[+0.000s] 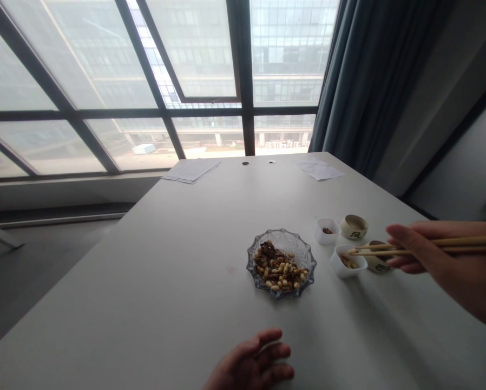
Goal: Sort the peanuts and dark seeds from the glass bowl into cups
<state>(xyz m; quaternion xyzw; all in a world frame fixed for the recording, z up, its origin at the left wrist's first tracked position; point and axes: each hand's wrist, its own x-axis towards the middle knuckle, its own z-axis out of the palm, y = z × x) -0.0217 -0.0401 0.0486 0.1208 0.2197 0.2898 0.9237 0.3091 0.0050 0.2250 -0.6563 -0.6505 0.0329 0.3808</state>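
My right hand grips a pair of wooden chopsticks, whose tips hover over a white square plastic cup with pale brown pieces in it. Whether the tips pinch a piece is too small to tell. Near the table's front, my left hand has its fingers apart and holds nothing. Beyond it sits a scalloped glass bowl with a mix of pale beans or peanuts and dark brown pieces. A second white cup behind holds a few dark bits.
Two cream ceramic cups with dark markings stand at the right: one cup at the back, the other partly behind my right hand. Paper sheets lie at the far left and far right of the white table. Windows and a curtain rise beyond.
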